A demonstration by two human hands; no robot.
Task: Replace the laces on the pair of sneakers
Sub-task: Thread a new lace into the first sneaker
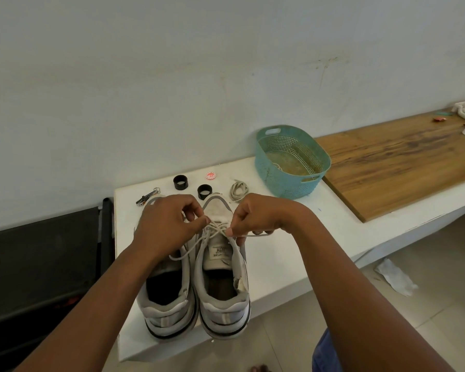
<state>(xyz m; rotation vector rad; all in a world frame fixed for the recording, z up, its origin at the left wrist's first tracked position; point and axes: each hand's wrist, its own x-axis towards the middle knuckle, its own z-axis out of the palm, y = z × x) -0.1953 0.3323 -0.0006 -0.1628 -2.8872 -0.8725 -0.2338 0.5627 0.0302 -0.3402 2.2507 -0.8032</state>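
Observation:
Two grey-white sneakers stand side by side on the white table (274, 253), heels toward me: the left sneaker (167, 304) and the right sneaker (223, 291). A pale lace (191, 249) runs through the right sneaker's upper eyelets, one end trailing across to the left shoe. My left hand (167, 224) pinches the lace above the tongue. My right hand (255, 217) pinches the other part of the lace and pulls it rightward. A coiled spare lace (239, 190) lies beyond the shoes.
A teal perforated basket (291, 159) stands at the back right with another lace inside. Two black rings (181, 182) (204, 191), a red-white cap (210, 175) and a small metal tool (148, 197) lie behind the shoes. A wooden board (403, 159) covers the table to the right.

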